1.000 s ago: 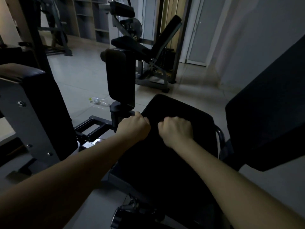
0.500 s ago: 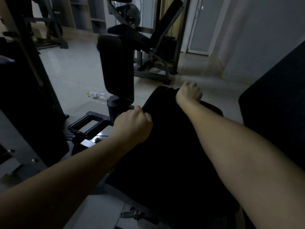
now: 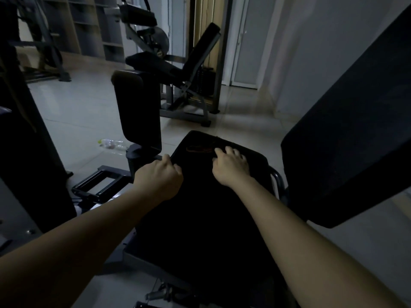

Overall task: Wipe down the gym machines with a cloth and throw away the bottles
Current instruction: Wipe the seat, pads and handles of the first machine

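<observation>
Forearms reach out from us over the black seat pad (image 3: 189,252) of the nearest machine, the surface we are working on. On it lies the dark cloth (image 3: 200,156), hard to separate from the pad in this dim light. Our left hand (image 3: 159,176) has its fingers curled tight on the cloth's left edge. Our right hand (image 3: 231,164) lies flat on top, fingers spread apart. Just beyond those fingertips we see a reddish mark (image 3: 200,149) on the fabric, too faint to read. A big back pad (image 3: 347,138) crowds our right. An upright pad (image 3: 138,112) stands just past our left hand. Beside it, a clear plastic bottle (image 3: 113,144) lies on the tiled floor (image 3: 77,112). Farther off stand another machine (image 3: 178,63) and shelves (image 3: 89,25).
</observation>
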